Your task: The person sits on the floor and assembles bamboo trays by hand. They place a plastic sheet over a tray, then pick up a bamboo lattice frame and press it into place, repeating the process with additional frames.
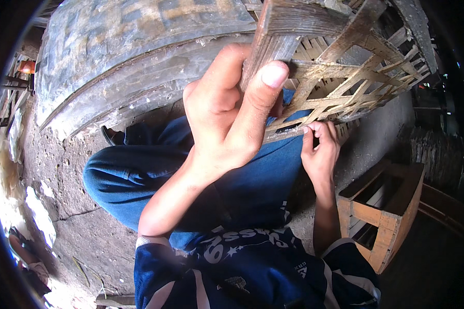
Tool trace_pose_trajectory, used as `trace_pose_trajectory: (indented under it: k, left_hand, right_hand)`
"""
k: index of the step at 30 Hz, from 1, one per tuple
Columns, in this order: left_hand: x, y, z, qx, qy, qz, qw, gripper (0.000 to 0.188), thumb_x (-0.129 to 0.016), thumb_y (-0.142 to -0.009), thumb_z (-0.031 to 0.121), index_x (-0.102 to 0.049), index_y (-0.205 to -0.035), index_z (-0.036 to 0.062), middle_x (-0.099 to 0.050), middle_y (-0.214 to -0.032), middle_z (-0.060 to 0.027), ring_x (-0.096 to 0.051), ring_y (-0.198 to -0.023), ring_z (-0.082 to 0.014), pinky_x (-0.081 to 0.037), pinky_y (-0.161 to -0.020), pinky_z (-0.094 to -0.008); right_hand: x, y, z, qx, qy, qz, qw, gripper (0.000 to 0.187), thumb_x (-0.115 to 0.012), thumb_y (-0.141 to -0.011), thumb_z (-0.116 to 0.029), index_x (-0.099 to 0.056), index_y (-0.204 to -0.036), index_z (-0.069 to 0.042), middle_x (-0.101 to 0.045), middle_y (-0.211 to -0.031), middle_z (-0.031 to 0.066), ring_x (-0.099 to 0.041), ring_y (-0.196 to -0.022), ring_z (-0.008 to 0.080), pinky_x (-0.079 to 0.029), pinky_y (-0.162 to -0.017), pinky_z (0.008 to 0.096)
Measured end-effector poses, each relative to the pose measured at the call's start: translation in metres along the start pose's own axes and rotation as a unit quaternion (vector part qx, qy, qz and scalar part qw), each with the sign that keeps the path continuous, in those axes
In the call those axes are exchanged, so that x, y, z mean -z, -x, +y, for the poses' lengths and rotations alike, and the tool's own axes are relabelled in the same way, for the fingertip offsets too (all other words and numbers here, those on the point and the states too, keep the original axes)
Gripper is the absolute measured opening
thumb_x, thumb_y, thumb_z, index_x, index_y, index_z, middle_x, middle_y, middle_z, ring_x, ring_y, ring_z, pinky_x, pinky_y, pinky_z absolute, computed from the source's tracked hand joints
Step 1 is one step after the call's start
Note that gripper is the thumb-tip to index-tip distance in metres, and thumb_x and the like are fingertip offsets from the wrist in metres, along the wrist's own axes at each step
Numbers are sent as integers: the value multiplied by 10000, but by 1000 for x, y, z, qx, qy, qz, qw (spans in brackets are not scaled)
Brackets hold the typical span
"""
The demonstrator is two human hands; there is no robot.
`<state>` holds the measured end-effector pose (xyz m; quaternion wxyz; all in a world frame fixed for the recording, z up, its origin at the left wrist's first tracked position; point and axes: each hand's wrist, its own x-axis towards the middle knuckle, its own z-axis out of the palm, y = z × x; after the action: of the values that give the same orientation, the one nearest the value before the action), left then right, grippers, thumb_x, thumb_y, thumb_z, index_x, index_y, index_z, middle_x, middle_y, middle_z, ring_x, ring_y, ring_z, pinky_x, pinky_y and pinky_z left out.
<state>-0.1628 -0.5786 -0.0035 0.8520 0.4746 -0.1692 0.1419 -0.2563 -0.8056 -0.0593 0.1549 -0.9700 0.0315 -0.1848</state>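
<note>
A wooden frame (pixel 273 49) with a woven bamboo lattice (pixel 363 92) stands tilted over my lap. My left hand (pixel 219 110) is closed around the frame's near left corner bar, its thumb pressed on the front face. Lower and to the right, my right hand (pixel 320 154) has its fingers curled at the bottom edge of the lattice, thumb and forefinger close together. Whether a loose strip is also in that pinch I cannot make out.
A large grey-white sheeted panel (pixel 139 56) with a grid pattern leans at the far left. An open wooden box frame (pixel 376 216) stands on the right. My crossed legs in blue trousers (pixel 129 170) rest on a rough concrete floor (pixel 69 206). Pale scraps (pixel 40 216) lie at the left.
</note>
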Motion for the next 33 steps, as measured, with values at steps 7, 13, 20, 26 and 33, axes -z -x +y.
trace_pose_trajectory:
  k: [7, 13, 20, 26, 33]
  left_hand:
    - [3, -3, -1, 10, -26, 5, 1000, 176, -641, -1041, 147, -655, -1035, -29, -630, -634, -20, -579, -561, -55, -457, -517, -225]
    - [3, -4, -2, 22, -15, 21, 999, 184, -625, -1055, 164, -641, -1046, -19, -602, -635, 1, -530, -544, -49, -425, -513, -225]
    - [1, -5, -3, 34, -4, 33, 999, 240, -602, -1071, 234, -598, -1007, 3, -607, -663, -17, -545, -554, -72, -449, -524, -232]
    - [-1, -4, -1, 40, -11, 44, 998, 231, -625, -1060, 226, -611, -1001, 3, -606, -665, -8, -538, -564, -63, -445, -527, -230]
    - [4, -6, -5, 20, -25, 24, 999, 216, -652, -1041, 201, -662, -1026, -14, -632, -606, -19, -595, -533, -59, -459, -489, -234]
  right_hand:
    - [15, 18, 72, -224, -116, 58, 966, 244, -575, -1064, -224, -592, -943, -13, -583, -787, 57, -542, -742, 147, -466, -706, 336]
    - [32, 34, 113, -231, 29, 146, 961, 188, -695, -915, -58, -666, -1101, -50, -620, -1002, 53, -534, -789, 154, -482, -726, 343]
    - [17, 28, 9, -25, -74, 69, 995, 293, -747, -869, -52, -691, -1156, -69, -640, -1081, 115, -626, -921, 252, -515, -814, 354]
    - [-22, 30, -63, 17, -176, 19, 984, 243, -817, -820, -103, -689, -1022, -61, -661, -960, 105, -647, -913, 304, -512, -814, 402]
    - [-23, 24, -54, 25, -96, 57, 993, 202, -821, -801, -74, -702, -965, -78, -677, -935, 78, -651, -838, 273, -512, -758, 389]
